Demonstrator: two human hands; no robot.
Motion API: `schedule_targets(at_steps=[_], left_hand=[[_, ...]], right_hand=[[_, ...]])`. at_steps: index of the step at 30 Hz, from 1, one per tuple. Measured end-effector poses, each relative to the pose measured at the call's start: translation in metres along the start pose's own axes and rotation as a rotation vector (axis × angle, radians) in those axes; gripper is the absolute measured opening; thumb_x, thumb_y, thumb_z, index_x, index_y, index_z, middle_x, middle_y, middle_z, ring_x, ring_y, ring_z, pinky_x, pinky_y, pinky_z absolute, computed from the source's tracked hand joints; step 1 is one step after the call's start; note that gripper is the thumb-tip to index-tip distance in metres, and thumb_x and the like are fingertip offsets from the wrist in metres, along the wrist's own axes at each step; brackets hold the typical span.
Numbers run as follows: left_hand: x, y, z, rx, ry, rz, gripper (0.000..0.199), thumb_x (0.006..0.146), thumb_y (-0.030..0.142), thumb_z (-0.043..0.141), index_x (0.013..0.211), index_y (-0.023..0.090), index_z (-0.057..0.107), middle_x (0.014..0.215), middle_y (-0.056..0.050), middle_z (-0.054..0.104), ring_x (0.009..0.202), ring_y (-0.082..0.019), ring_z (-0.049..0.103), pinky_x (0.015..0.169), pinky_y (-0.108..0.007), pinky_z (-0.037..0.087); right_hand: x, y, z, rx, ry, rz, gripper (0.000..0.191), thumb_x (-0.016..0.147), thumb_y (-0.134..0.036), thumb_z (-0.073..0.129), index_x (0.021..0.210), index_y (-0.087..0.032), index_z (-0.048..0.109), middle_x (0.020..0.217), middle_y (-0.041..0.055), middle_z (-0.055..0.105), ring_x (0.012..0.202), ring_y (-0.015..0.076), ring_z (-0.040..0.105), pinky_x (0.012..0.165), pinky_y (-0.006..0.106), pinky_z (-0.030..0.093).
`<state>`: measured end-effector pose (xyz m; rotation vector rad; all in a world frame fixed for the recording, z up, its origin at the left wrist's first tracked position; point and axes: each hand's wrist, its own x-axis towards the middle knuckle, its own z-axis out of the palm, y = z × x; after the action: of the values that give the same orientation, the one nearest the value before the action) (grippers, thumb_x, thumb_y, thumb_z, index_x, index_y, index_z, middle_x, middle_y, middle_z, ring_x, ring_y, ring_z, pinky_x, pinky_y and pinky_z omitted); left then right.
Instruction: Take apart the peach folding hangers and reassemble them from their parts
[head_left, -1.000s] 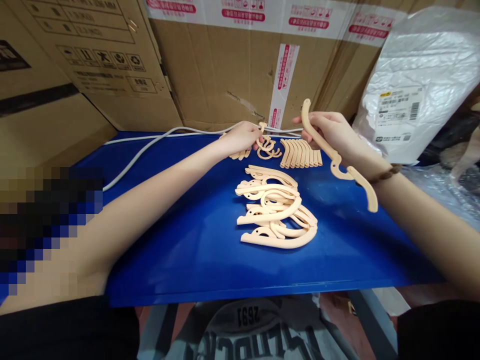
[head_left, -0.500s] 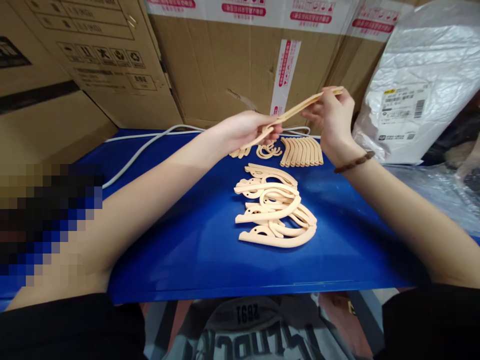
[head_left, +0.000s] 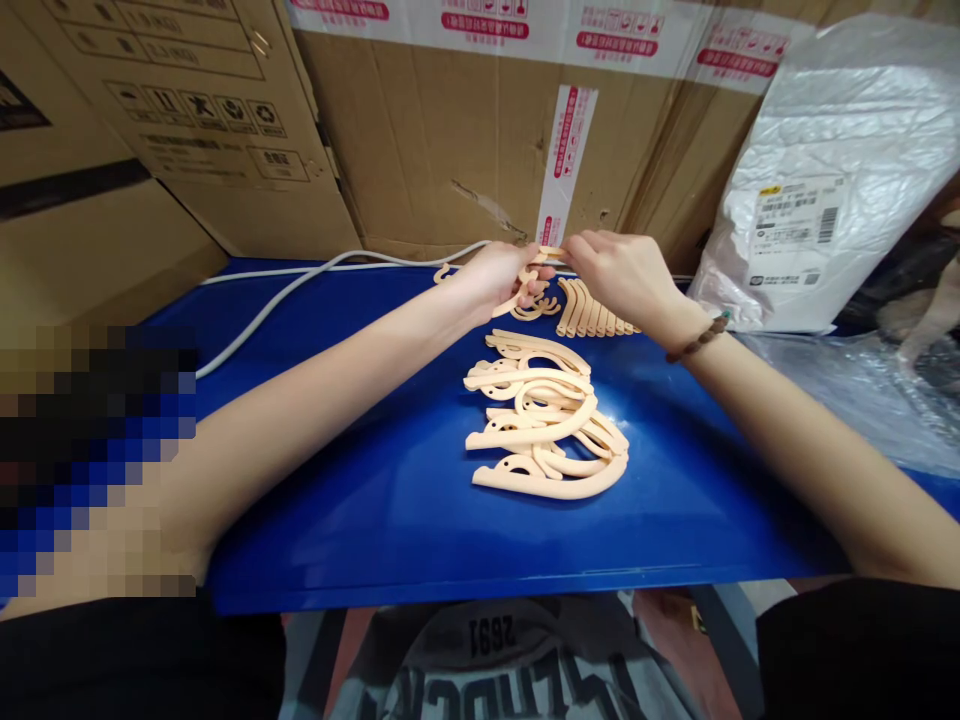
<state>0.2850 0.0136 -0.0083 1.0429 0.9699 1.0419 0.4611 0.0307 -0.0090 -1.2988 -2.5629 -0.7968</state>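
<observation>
My left hand [head_left: 514, 275] is closed around a beige plastic piece [head_left: 528, 284] that looks like part of a hanger. Close to its right, my right hand [head_left: 611, 275] pinches the far end of a beige strip [head_left: 553, 252] joined to what my left hand holds; its back faces the camera. Nearer on the blue table lies a pile of beige curved hanger pieces [head_left: 555, 485]. Behind my hands sit a row of slim beige arms [head_left: 592, 308] and some small beige hooks [head_left: 541, 306], partly hidden.
Cardboard boxes [head_left: 450, 130] stand along the back and left of the blue table [head_left: 360, 500]. A white cable [head_left: 255, 325] runs across the back left. At the right are a white plastic parcel [head_left: 795, 200] and clear plastic film [head_left: 840, 390].
My right hand has come down and left, close to my left hand, and its back has turned to the camera. The strip between them is now mostly covered by fingers.
</observation>
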Motion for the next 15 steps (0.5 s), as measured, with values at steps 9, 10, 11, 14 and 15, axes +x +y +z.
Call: schedule_targets(at_steps=[9, 10, 11, 14, 15], left_hand=[[0.028, -0.002, -0.032, 0.590, 0.358, 0.373, 0.015, 0.105, 0.028, 0.044, 0.095, 0.020, 0.052, 0.075, 0.000, 0.058, 0.074, -0.012, 0.059, 0.067, -0.022, 0.044], [0.031, 0.002, -0.041, 0.563, 0.387, 0.359, 0.014, 0.105, 0.029, 0.043, 0.097, 0.021, 0.052, 0.078, -0.001, 0.060, 0.078, -0.013, 0.060, 0.070, -0.024, 0.046], [0.034, 0.006, -0.051, 0.546, 0.390, 0.322, 0.014, 0.104, 0.028, 0.042, 0.098, 0.021, 0.052, 0.078, -0.002, 0.061, 0.078, -0.015, 0.061, 0.070, -0.026, 0.048], [0.042, 0.014, -0.077, 0.494, 0.368, 0.229, 0.010, 0.098, 0.016, 0.046, 0.093, 0.019, 0.055, 0.077, -0.003, 0.061, 0.078, -0.017, 0.063, 0.072, -0.030, 0.054], [0.044, 0.014, -0.083, 0.471, 0.362, 0.214, 0.010, 0.095, 0.013, 0.048, 0.090, 0.018, 0.056, 0.075, -0.003, 0.060, 0.078, -0.017, 0.064, 0.073, -0.031, 0.055]], right_hand=[[0.009, -0.013, 0.024, 0.782, -0.193, 0.394, 0.032, 0.099, -0.030, 0.035, 0.090, -0.017, 0.063, 0.068, 0.0091, 0.064, 0.059, 0.0223, 0.060, 0.063, 0.037, 0.047], [0.009, -0.007, 0.028, 0.881, -0.201, 0.443, 0.033, 0.100, -0.031, 0.033, 0.090, -0.018, 0.061, 0.066, 0.0065, 0.062, 0.054, 0.0197, 0.057, 0.061, 0.035, 0.047], [0.009, -0.001, 0.032, 0.924, -0.187, 0.482, 0.035, 0.101, -0.032, 0.030, 0.091, -0.018, 0.061, 0.065, 0.0049, 0.060, 0.052, 0.0179, 0.054, 0.059, 0.034, 0.047], [0.008, 0.019, 0.038, 0.857, -0.061, 0.534, 0.032, 0.101, -0.031, 0.036, 0.092, -0.018, 0.063, 0.071, 0.0052, 0.061, 0.056, 0.0173, 0.054, 0.061, 0.035, 0.046], [0.008, 0.024, 0.038, 0.802, -0.020, 0.522, 0.027, 0.098, -0.030, 0.042, 0.090, -0.017, 0.064, 0.075, 0.0061, 0.063, 0.062, 0.0184, 0.056, 0.065, 0.035, 0.046]])
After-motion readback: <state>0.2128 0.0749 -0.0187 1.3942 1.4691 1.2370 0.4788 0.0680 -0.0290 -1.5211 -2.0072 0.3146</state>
